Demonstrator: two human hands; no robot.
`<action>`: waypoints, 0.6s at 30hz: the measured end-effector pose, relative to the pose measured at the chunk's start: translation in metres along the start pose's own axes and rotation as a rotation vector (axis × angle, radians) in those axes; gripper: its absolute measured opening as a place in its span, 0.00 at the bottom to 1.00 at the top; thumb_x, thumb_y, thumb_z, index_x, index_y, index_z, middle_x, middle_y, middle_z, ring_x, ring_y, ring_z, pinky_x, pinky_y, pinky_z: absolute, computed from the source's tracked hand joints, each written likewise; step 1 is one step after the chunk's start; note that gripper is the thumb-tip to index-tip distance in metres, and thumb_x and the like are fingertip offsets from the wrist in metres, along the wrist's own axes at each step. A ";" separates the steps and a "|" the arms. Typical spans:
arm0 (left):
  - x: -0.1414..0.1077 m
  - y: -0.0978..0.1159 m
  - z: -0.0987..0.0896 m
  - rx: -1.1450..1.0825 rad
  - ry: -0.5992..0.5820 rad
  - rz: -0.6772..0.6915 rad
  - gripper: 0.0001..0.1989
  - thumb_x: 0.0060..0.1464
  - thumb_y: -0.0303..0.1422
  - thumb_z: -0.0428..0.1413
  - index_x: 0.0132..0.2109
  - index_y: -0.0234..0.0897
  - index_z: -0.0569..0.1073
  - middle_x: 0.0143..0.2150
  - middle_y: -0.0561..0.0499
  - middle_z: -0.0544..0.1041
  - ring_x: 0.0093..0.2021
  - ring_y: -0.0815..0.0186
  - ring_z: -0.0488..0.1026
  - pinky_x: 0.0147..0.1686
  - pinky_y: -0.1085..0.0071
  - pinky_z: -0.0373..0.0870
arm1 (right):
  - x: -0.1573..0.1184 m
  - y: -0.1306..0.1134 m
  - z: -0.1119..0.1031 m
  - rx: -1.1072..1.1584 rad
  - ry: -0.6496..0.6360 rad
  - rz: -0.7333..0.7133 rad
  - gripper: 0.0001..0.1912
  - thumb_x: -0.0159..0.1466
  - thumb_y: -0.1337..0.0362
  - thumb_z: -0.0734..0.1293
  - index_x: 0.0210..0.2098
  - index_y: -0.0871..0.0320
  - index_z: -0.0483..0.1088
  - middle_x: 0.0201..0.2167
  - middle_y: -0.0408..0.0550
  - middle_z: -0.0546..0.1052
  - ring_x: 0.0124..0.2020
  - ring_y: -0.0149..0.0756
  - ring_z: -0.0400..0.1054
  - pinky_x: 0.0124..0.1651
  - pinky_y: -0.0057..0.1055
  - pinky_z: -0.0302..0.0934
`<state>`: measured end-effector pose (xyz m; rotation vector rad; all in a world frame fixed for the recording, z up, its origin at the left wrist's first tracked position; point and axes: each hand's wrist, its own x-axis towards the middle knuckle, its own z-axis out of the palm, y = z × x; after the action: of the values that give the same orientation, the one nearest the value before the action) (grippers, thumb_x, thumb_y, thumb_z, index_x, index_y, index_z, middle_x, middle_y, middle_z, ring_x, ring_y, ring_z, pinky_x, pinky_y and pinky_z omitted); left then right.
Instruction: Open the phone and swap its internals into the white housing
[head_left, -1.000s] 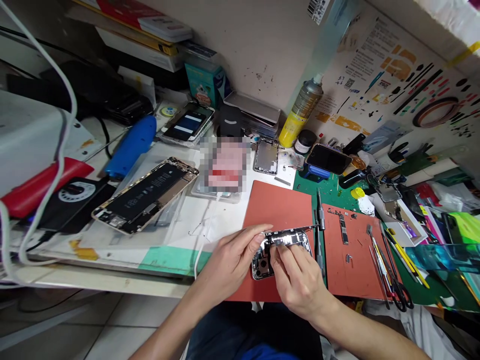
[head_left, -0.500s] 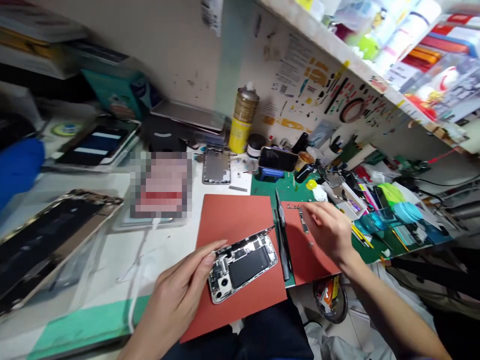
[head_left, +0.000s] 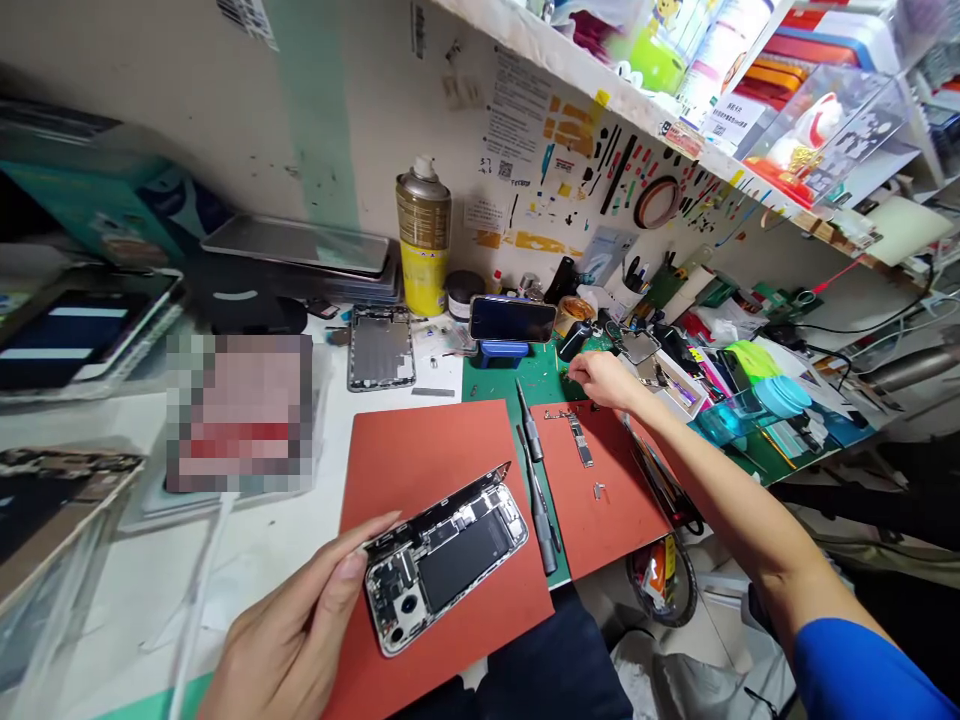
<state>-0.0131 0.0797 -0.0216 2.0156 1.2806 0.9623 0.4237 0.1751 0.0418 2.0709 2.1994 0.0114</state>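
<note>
My left hand (head_left: 300,610) grips an opened smartphone (head_left: 461,555) by its left end, thumb on the near side. The phone is tilted above the left red mat (head_left: 420,450); its dark battery, camera and circuitry show, with the screen raised along the far edge. My right hand (head_left: 600,380) reaches past the far edge of the right red mat (head_left: 622,530), its fingers bent together low over the green mat (head_left: 480,385). What those fingers hold, if anything, is hidden. Nearer me on the right mat lie a narrow circuit board (head_left: 580,441) and a small metal piece (head_left: 598,490).
Screwdrivers (head_left: 541,530) lie between the red mats. Behind stand a phone (head_left: 514,318) on a blue stand, a spray can (head_left: 424,240) and a phone back housing (head_left: 381,348). A blue-lidded container (head_left: 750,410) and clutter fill the right. A shelf (head_left: 600,90) overhangs.
My right hand has moved from above the right red mat to its far side, uncovering the small metal piece. My left hand still holds the phone. The view has shifted right.
</note>
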 end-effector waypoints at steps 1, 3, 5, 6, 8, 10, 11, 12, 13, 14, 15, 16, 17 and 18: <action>0.000 0.000 -0.001 -0.008 -0.004 -0.002 0.20 0.73 0.50 0.50 0.56 0.50 0.83 0.50 0.57 0.89 0.47 0.62 0.88 0.43 0.77 0.84 | 0.000 -0.002 0.000 -0.024 0.001 -0.007 0.13 0.78 0.66 0.62 0.44 0.62 0.78 0.45 0.56 0.82 0.43 0.39 0.76 0.48 0.34 0.66; -0.001 0.000 -0.001 -0.031 -0.017 -0.012 0.21 0.73 0.50 0.50 0.56 0.50 0.83 0.51 0.57 0.89 0.48 0.62 0.88 0.44 0.77 0.84 | -0.003 -0.006 0.001 -0.066 -0.007 -0.039 0.16 0.78 0.69 0.59 0.44 0.63 0.78 0.46 0.61 0.81 0.46 0.43 0.74 0.47 0.35 0.62; -0.001 -0.001 -0.001 -0.032 -0.021 -0.024 0.21 0.73 0.50 0.49 0.56 0.49 0.83 0.51 0.56 0.88 0.49 0.62 0.88 0.45 0.77 0.84 | -0.007 -0.009 0.002 -0.093 -0.034 -0.089 0.15 0.77 0.70 0.59 0.42 0.63 0.78 0.45 0.62 0.81 0.47 0.44 0.73 0.47 0.35 0.61; -0.001 -0.001 -0.001 -0.029 -0.032 -0.031 0.21 0.73 0.50 0.49 0.56 0.49 0.83 0.52 0.56 0.88 0.50 0.61 0.88 0.46 0.76 0.84 | -0.009 -0.010 0.003 -0.099 -0.048 -0.113 0.14 0.76 0.71 0.60 0.42 0.62 0.78 0.45 0.61 0.80 0.47 0.44 0.73 0.48 0.34 0.60; -0.001 -0.001 0.000 -0.029 -0.045 -0.038 0.21 0.74 0.50 0.49 0.57 0.50 0.82 0.53 0.56 0.88 0.51 0.62 0.87 0.46 0.76 0.83 | -0.013 -0.010 0.003 -0.103 -0.062 -0.144 0.13 0.74 0.72 0.62 0.42 0.61 0.79 0.44 0.60 0.80 0.47 0.43 0.72 0.47 0.33 0.59; 0.000 0.000 0.000 -0.035 -0.042 -0.035 0.21 0.73 0.50 0.50 0.57 0.50 0.83 0.52 0.57 0.88 0.50 0.62 0.88 0.46 0.77 0.83 | -0.016 -0.008 0.003 -0.093 -0.052 -0.145 0.12 0.71 0.74 0.63 0.42 0.60 0.79 0.42 0.58 0.81 0.45 0.42 0.72 0.46 0.33 0.59; 0.000 0.000 0.000 -0.040 -0.033 -0.031 0.21 0.73 0.50 0.50 0.56 0.50 0.83 0.52 0.57 0.88 0.49 0.62 0.88 0.45 0.77 0.83 | -0.018 -0.007 0.002 -0.084 -0.036 -0.132 0.12 0.70 0.75 0.63 0.42 0.60 0.79 0.41 0.57 0.81 0.43 0.42 0.72 0.44 0.32 0.59; 0.001 0.001 0.001 -0.043 -0.019 -0.027 0.21 0.73 0.51 0.50 0.55 0.50 0.83 0.51 0.57 0.88 0.48 0.63 0.88 0.45 0.78 0.83 | -0.020 -0.005 0.001 -0.072 -0.011 -0.109 0.12 0.70 0.75 0.63 0.42 0.60 0.79 0.40 0.56 0.80 0.42 0.41 0.72 0.43 0.32 0.58; 0.001 0.002 0.000 -0.044 -0.015 -0.026 0.21 0.73 0.51 0.50 0.55 0.50 0.83 0.51 0.57 0.89 0.48 0.63 0.88 0.45 0.78 0.83 | -0.024 -0.003 -0.001 -0.057 0.021 -0.081 0.13 0.70 0.75 0.62 0.42 0.60 0.79 0.39 0.56 0.80 0.40 0.41 0.71 0.41 0.32 0.58; 0.002 0.002 0.000 -0.043 -0.015 -0.030 0.21 0.73 0.51 0.50 0.55 0.50 0.84 0.51 0.57 0.89 0.48 0.63 0.88 0.44 0.78 0.83 | -0.029 -0.001 -0.003 -0.037 0.058 -0.050 0.14 0.72 0.74 0.61 0.43 0.60 0.79 0.38 0.55 0.80 0.37 0.39 0.71 0.40 0.32 0.57; 0.002 0.003 0.000 -0.040 -0.016 -0.036 0.21 0.73 0.51 0.50 0.55 0.50 0.84 0.51 0.57 0.89 0.48 0.62 0.88 0.44 0.78 0.83 | -0.036 0.000 -0.005 -0.013 0.096 -0.019 0.16 0.73 0.73 0.59 0.44 0.59 0.79 0.36 0.53 0.79 0.35 0.38 0.70 0.39 0.32 0.57; 0.003 0.003 -0.001 -0.032 -0.022 -0.045 0.21 0.72 0.51 0.50 0.55 0.50 0.84 0.51 0.57 0.89 0.48 0.62 0.88 0.42 0.78 0.83 | -0.045 -0.001 -0.008 0.014 0.132 0.008 0.16 0.75 0.72 0.58 0.44 0.59 0.78 0.34 0.51 0.79 0.32 0.37 0.69 0.38 0.31 0.56; 0.003 0.003 -0.001 -0.025 -0.028 -0.055 0.21 0.72 0.51 0.50 0.55 0.51 0.84 0.51 0.57 0.89 0.48 0.62 0.88 0.41 0.78 0.83 | -0.056 -0.003 -0.010 0.044 0.164 0.029 0.17 0.77 0.70 0.57 0.45 0.58 0.78 0.32 0.49 0.77 0.29 0.35 0.67 0.37 0.31 0.56; 0.002 0.003 -0.002 -0.021 -0.031 -0.063 0.22 0.72 0.52 0.50 0.55 0.50 0.84 0.50 0.56 0.89 0.48 0.61 0.88 0.41 0.78 0.84 | -0.069 -0.007 -0.012 0.076 0.189 0.042 0.17 0.78 0.67 0.56 0.44 0.57 0.77 0.29 0.46 0.76 0.27 0.34 0.65 0.36 0.31 0.56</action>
<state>-0.0125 0.0809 -0.0176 1.9549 1.3038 0.9077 0.4196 0.1072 0.0586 2.2419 2.2950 0.1352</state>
